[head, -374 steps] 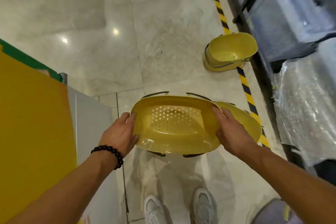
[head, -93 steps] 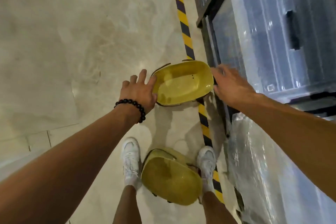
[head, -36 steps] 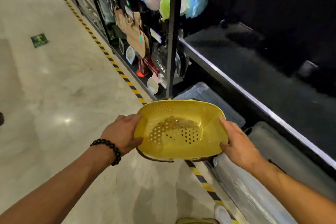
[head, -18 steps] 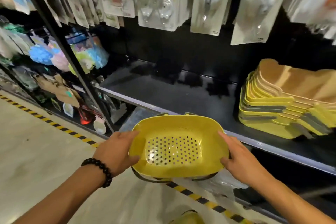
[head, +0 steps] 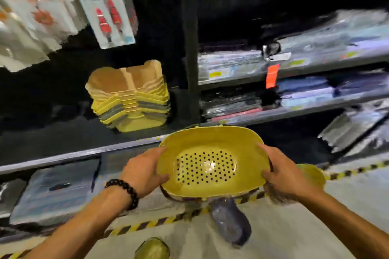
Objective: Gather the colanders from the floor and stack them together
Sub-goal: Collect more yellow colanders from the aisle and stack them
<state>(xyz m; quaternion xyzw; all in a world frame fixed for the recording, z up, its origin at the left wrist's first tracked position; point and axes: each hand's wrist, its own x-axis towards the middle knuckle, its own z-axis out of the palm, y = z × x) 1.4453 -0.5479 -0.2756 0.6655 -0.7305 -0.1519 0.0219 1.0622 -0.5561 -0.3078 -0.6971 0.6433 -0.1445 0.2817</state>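
Since half a second earlier, both hands, left [head: 145, 172] and right [head: 282, 171], had carried the yellow plastic holey colander [head: 212, 162] rightward, each grip clamped on its rim above the floor [head: 294, 233]; another colander [head: 152, 248] lay underfoot, and could have tripped them.

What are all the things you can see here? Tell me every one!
held colander: one, yellow, between both hands
stack of trays: one, yellow and grey, on the dark shelf
yellow thing on the floor: one, bottom edge, blurry
hanging packets: several, pale with red, upper left
wrapped goods: many, clear plastic, right shelves
striped tape: yellow-black, along the floor
bracelet: one, black beads, left wrist
left hand: grips the colander's left rim
right hand: grips its right rim
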